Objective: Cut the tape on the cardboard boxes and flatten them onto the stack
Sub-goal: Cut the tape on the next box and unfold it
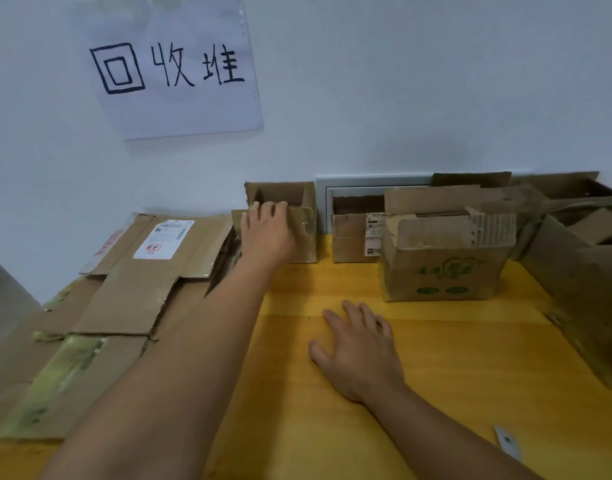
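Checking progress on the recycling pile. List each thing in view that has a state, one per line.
left hand: gripping the small box's front wall
right hand: flat on the table, holding nothing
small box: upright, open-topped
labelled box: upright, open
printed box: upright, flaps up
stack: flattened
blade: lying untouched

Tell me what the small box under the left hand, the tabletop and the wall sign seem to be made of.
Small box: brown corrugated cardboard, matte, with ragged, worn flap edges and a glossy strip that looks like clear tape. Tabletop: yellow-orange with faint grain lines and a slight sheen, probably varnished wood or wood-look laminate. Wall sign: white paper with hand-drawn dark characters, apparently inside a clear plastic sleeve, judging by its shiny punched edge.
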`<act>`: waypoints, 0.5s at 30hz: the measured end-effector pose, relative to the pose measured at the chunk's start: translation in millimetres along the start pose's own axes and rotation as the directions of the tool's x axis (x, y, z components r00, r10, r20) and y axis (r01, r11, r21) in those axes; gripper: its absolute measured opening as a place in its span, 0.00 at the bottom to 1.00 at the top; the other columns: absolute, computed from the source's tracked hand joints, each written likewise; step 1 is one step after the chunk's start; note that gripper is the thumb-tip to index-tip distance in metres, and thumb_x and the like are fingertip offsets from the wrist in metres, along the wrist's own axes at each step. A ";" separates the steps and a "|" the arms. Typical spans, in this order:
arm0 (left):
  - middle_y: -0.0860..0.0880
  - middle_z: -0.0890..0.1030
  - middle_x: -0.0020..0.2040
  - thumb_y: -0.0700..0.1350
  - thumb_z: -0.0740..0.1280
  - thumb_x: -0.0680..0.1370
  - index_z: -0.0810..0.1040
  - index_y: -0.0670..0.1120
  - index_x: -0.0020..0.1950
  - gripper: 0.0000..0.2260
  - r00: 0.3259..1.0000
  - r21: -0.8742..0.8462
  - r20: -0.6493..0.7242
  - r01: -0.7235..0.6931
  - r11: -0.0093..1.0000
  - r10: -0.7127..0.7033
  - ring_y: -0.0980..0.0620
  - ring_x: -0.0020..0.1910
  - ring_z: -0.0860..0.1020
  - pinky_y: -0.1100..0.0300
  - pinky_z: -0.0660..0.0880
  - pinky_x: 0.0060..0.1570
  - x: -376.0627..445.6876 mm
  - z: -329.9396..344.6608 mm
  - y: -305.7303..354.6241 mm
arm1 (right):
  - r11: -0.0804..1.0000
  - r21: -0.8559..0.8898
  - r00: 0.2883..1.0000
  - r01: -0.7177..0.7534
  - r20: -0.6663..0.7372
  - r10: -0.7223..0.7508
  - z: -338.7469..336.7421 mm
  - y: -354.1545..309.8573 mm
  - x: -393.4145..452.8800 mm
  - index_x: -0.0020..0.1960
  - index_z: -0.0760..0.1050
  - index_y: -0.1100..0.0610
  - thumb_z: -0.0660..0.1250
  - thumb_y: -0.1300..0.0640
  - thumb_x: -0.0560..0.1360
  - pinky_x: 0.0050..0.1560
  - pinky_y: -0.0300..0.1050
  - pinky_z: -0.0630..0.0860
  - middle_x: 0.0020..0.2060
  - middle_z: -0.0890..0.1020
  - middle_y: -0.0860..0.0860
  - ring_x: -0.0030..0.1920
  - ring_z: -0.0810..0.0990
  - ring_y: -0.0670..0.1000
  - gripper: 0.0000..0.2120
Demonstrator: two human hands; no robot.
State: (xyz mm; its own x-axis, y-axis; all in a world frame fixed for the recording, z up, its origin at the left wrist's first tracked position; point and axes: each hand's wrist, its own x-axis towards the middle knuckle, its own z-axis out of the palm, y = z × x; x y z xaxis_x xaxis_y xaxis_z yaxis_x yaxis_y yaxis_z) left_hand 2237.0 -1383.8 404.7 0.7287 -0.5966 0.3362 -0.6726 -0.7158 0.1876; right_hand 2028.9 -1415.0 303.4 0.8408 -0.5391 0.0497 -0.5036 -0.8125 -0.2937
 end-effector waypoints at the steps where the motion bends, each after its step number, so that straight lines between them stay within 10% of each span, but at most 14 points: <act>1: 0.43 0.67 0.73 0.46 0.63 0.80 0.66 0.47 0.72 0.20 1.000 -0.004 -0.030 -0.002 1.000 0.001 0.41 0.74 0.61 0.44 0.57 0.74 2.6 0.1 0.7 | 1.000 -0.001 1.000 -0.001 -0.003 0.001 0.7 0.2 0.1 0.76 0.58 0.41 0.45 0.30 0.72 0.75 0.56 0.45 0.79 0.55 0.50 0.79 0.48 0.54 0.35; 10: 0.49 0.74 0.56 0.44 0.58 0.83 0.74 0.52 0.60 0.09 0.986 -0.117 -0.163 -0.065 0.991 0.046 0.47 0.60 0.70 0.49 0.57 0.64 -43.3 -13.7 -5.4 | 1.000 0.004 0.999 0.009 0.053 -0.009 0.1 3.5 2.3 0.77 0.56 0.42 0.44 0.29 0.69 0.73 0.57 0.45 0.79 0.55 0.49 0.79 0.47 0.54 0.39; 15: 0.52 0.72 0.54 0.43 0.59 0.83 0.75 0.52 0.60 0.09 0.990 -0.203 -0.123 -0.086 0.975 0.061 0.49 0.59 0.71 0.51 0.55 0.67 -104.8 -31.9 -0.9 | 0.889 0.410 0.970 -0.204 0.207 0.127 -29.3 11.0 10.1 0.80 0.42 0.50 0.61 0.36 0.74 0.75 0.52 0.52 0.79 0.57 0.49 0.78 0.54 0.54 0.44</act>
State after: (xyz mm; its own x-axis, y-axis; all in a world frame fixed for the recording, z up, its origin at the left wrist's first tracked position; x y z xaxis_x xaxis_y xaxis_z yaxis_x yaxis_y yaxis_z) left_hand 2157.1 -1309.0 398.8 0.6645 -0.5901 0.4585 -0.7447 -0.5733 0.3415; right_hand 2026.0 -1435.9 328.7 0.7927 -0.5803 -0.1867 -0.5376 -0.5211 -0.6629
